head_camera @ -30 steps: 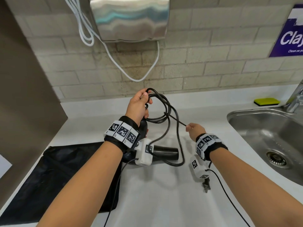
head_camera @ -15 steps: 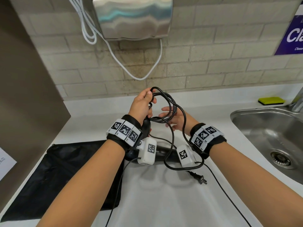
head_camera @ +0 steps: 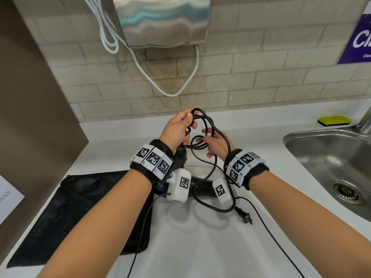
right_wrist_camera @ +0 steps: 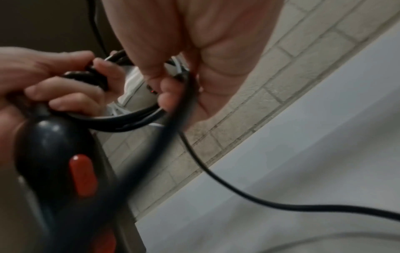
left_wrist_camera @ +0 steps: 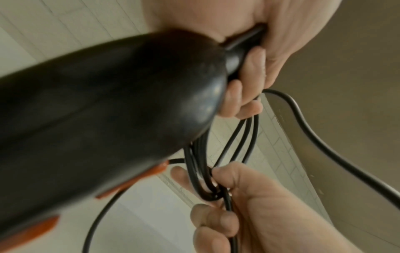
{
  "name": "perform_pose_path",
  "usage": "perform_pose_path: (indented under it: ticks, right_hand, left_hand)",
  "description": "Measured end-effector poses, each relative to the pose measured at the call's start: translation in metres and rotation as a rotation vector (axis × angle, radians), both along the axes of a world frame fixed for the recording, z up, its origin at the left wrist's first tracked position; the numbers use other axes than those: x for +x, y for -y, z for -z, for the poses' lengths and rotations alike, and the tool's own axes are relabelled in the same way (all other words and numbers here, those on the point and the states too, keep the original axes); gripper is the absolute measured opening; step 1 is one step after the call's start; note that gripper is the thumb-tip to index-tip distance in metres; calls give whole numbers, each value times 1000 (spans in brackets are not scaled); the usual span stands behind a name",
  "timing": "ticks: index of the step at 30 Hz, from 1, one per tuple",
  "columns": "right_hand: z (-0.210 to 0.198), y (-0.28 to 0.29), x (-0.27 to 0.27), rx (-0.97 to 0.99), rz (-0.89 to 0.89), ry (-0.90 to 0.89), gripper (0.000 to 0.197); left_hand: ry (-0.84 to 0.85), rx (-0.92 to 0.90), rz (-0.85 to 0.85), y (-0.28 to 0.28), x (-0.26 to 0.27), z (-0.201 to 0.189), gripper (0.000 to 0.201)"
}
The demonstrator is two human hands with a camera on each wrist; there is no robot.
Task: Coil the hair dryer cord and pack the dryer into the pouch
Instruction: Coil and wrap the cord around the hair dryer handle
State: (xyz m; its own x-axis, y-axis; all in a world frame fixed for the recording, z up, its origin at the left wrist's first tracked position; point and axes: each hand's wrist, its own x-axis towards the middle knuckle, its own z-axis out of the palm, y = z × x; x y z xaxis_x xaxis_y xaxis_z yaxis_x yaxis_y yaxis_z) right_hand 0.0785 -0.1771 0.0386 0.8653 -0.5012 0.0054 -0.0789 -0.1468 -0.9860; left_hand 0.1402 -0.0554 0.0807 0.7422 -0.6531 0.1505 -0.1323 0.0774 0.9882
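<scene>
My left hand is raised above the counter and grips the top of the coiled black cord together with the handle end of the black hair dryer. The dryer hangs below that hand, its orange switches showing. Just to the right, my right hand pinches the lower part of the cord loops between thumb and fingers. A loose length of cord droops to the counter and ends at the plug. The black mesh pouch lies flat on the counter under my left forearm.
A steel sink with a faucet and a yellow-green sponge is at the right. A wall hand dryer with a hanging white cable is overhead. A brown partition bounds the left.
My right hand came in from the right, where it held the cord stretched out, to the coil beside my left hand. The plug slid along the counter towards the dryer.
</scene>
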Motion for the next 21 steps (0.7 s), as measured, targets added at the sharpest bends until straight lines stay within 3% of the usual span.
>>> perform_pose_path:
  ticks: [6, 10, 17, 19, 21]
  right_hand:
    - [-11, -4, 5, 27, 0, -15, 39]
    - [-17, 7, 0, 31, -38, 48, 29]
    - [-20, 19, -8, -129, -177, 35, 15]
    - [-19, 24, -13, -158, -249, 51, 26]
    - [-15, 32, -15, -327, -240, 15, 26]
  left_hand:
    - [-6, -8, -1, -3, -2, -2, 28]
    - [16, -13, -2, -5, -5, -3, 21]
    - [9, -29, 25, -10, -8, -1, 20]
    - [6, -35, 29, -10, -8, 0, 20]
    - [-1, -42, 31, -10, -8, 0, 20]
